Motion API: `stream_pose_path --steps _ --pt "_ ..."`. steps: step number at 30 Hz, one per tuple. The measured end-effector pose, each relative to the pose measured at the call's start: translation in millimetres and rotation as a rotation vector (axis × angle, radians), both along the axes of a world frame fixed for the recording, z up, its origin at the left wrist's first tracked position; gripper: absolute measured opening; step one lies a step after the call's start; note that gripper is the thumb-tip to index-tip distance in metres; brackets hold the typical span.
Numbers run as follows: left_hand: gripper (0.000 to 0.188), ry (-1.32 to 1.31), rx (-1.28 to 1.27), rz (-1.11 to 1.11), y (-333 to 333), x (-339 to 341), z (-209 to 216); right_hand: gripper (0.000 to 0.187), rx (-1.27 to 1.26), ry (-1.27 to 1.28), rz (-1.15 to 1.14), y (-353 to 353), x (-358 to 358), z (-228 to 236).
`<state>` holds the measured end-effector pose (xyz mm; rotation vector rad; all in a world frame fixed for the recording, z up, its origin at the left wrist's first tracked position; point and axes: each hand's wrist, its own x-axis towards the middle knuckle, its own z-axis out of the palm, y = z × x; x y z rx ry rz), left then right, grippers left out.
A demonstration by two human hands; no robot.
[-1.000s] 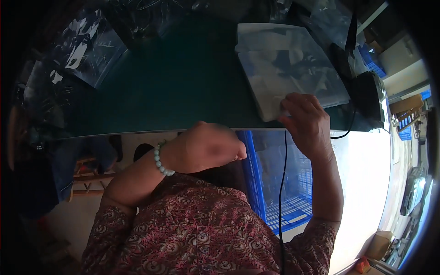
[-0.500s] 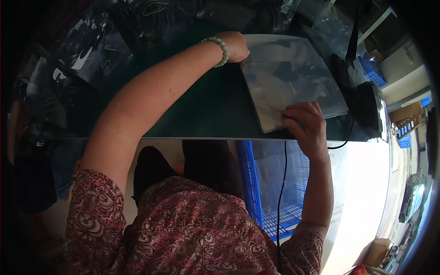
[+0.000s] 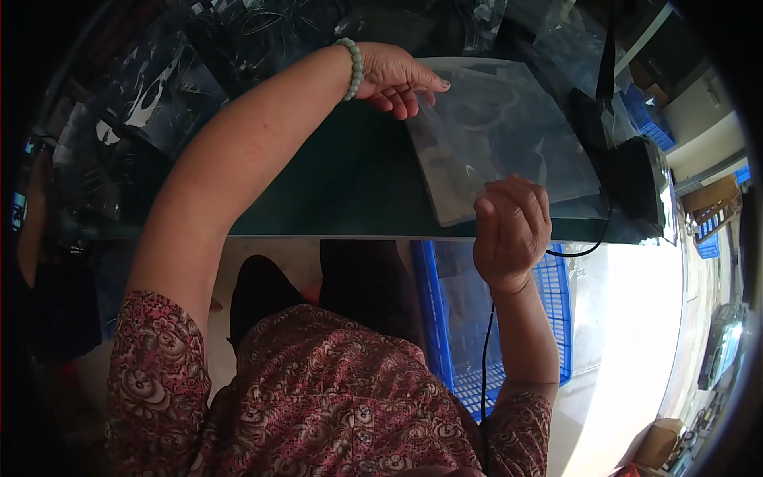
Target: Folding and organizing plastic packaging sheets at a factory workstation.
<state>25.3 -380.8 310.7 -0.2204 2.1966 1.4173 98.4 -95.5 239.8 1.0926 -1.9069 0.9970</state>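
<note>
A stack of clear plastic sheets or bags (image 3: 509,119) lies flat on the green tabletop, right of centre. My left hand (image 3: 397,78), with a green bead bracelet at the wrist, reaches across to its far left corner. The thumb and fingers are apart there, with one digit over the plastic's edge. At the near edge of the stack is my right hand (image 3: 515,230), its fingers loosely bent and its thumb apart from them. Nothing shows between them. Glare on the plastic hides whether the top layer is raised.
Clear plastic pieces (image 3: 151,103) pile up at the far left and back. A black device (image 3: 636,183) with a cable stands at the table's right end. Below the front edge is a blue crate (image 3: 441,318) with plastic inside. A black cable hangs over it.
My left hand has opened from a closed shape and drawn slightly left. The right hand has let go of the near edge and pulled back a little toward me. Reflections on the plastic have shifted.
</note>
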Motion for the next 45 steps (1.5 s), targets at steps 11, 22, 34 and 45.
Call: stream_pose_path --steps 11,22,34,45 --pt "0.012 0.555 0.732 0.013 -66.3 112.0 -10.5 0.045 0.026 0.158 -0.182 -25.1 14.5 8.2" --pt "0.039 0.999 1.071 -0.327 -108.2 168.4 5.0 0.084 -0.404 -0.514 0.193 -102.0 -51.0 60.6" --pt "0.06 1.215 -0.712 -0.326 -62.8 189.9 -13.7 0.082 -0.244 -0.62 0.12 -106.3 -36.7 28.7" --pt "0.042 1.057 -0.863 -0.161 -119.2 163.9 -94.3 0.043 0.209 -1.156 0.419 -86.9 -3.9 7.9"
